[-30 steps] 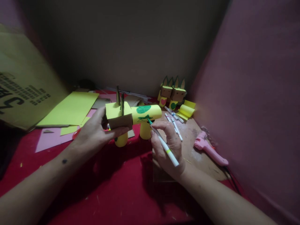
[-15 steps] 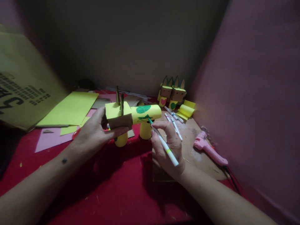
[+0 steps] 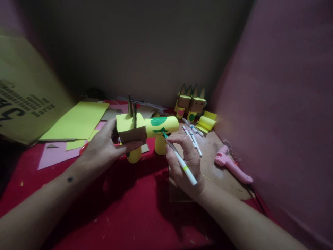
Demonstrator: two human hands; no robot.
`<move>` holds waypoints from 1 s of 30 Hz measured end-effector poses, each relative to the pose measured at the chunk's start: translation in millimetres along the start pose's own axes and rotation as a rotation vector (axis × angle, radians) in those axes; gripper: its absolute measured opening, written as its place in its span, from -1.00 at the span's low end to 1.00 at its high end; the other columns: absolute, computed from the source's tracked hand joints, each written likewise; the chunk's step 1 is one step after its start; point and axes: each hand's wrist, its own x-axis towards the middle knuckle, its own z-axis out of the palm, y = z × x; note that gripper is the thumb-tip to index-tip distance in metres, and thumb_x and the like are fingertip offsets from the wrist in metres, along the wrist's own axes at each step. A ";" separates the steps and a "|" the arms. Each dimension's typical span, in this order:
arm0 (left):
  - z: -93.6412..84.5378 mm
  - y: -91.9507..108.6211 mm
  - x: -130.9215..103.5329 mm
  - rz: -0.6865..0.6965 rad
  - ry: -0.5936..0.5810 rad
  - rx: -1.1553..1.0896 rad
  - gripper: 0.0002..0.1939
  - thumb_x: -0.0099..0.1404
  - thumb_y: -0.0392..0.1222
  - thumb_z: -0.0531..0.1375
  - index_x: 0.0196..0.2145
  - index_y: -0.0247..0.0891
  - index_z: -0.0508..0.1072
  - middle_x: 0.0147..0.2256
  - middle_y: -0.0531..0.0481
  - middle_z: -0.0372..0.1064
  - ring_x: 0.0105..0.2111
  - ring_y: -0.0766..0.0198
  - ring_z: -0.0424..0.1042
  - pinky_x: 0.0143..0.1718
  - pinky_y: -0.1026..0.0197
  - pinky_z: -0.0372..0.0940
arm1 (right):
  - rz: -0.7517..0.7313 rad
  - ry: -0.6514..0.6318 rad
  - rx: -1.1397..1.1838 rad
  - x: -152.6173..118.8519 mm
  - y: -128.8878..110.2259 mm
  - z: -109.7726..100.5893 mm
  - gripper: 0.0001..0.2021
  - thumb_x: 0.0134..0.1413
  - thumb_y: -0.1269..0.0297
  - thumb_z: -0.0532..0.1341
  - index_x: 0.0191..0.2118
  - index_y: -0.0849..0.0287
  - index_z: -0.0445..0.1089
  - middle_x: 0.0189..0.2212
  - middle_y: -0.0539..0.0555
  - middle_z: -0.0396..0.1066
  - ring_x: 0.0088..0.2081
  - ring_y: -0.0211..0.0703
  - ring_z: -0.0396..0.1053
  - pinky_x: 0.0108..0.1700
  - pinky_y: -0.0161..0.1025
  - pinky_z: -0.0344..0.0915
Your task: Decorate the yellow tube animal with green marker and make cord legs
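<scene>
My left hand is closed around the box-shaped head of a yellow paper and cardboard animal figure, its thumb along the brown cardboard face. The figure has a tube body, tube legs and upright cardboard ears. A filled green patch marks the top of the body, and green strokes lie lower on its side. In my right hand is a white felt-tip marker with a yellow-green band. Its green tip touches the body at the lower strokes. My left fingertips are hidden behind the head.
Two similar cardboard figures stand at the back, beside curled yellow paper. Several markers and a pink glue gun lie on a cardboard sheet. Yellow sheets and a large carton are at left.
The marker tip and my right hand have shifted slightly left along the green strokes. My left hand keeps its hold on the figure.
</scene>
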 end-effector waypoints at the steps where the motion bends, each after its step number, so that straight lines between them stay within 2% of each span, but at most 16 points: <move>1: 0.2 0.3 0.1 -0.001 -0.002 -0.007 -0.32 -0.05 0.09 0.43 -0.01 -0.24 0.41 -0.21 -0.08 0.49 -0.26 0.08 0.46 -0.29 0.13 0.37 | -0.003 -0.006 0.001 0.0 -0.3 -0.1 -0.82 0.23 0.46 0.16 -0.11 0.07 0.34 -0.25 0.05 0.43 -0.19 -0.09 0.44 -0.12 -0.06 0.41; 6: -0.1 -2.3 0.5 0.005 0.001 -0.006 -0.31 -0.04 0.07 0.43 0.01 -0.22 0.40 -0.18 -0.08 0.50 -0.25 0.08 0.47 -0.29 0.13 0.38 | 0.034 0.015 0.011 -1.4 1.0 -0.3 -0.82 0.22 0.46 0.15 -0.10 0.07 0.35 -0.23 0.07 0.44 -0.17 -0.08 0.43 -0.10 -0.05 0.40; 13: 0.7 -1.6 0.4 0.003 0.004 0.008 -0.30 -0.05 0.11 0.42 0.01 -0.23 0.40 -0.18 -0.07 0.51 -0.24 0.09 0.47 -0.26 0.14 0.37 | 0.002 -0.011 -0.012 0.2 -1.8 0.9 -0.83 0.20 0.47 0.16 -0.12 0.11 0.34 -0.26 0.08 0.45 -0.21 -0.09 0.44 -0.12 -0.07 0.41; 20: -0.3 -5.0 0.9 0.017 0.006 -0.014 -0.32 -0.04 0.07 0.43 0.02 -0.21 0.40 -0.19 -0.05 0.50 -0.26 0.10 0.48 -0.29 0.14 0.39 | 0.021 0.021 -0.011 -1.2 0.8 -0.5 -0.83 0.22 0.46 0.15 -0.11 0.11 0.35 -0.24 0.09 0.44 -0.17 -0.07 0.43 -0.10 -0.04 0.40; 25: 0.1 -7.6 1.1 0.024 0.004 -0.004 -0.35 -0.03 0.07 0.43 -0.02 -0.21 0.41 -0.21 -0.04 0.51 -0.28 0.11 0.48 -0.29 0.14 0.39 | -0.003 -0.017 0.006 -0.2 -0.6 1.0 -0.84 0.21 0.47 0.16 -0.11 0.13 0.35 -0.25 0.09 0.45 -0.20 -0.09 0.43 -0.11 -0.05 0.40; 30: -1.4 -8.4 0.3 0.036 0.005 -0.003 -0.35 -0.01 0.02 0.43 0.02 -0.20 0.40 -0.17 -0.05 0.51 -0.23 0.08 0.50 -0.26 0.13 0.39 | 0.025 0.014 -0.002 -0.3 -0.4 -0.5 -0.83 0.21 0.47 0.15 -0.12 0.11 0.35 -0.24 0.09 0.44 -0.17 -0.07 0.44 -0.10 -0.05 0.41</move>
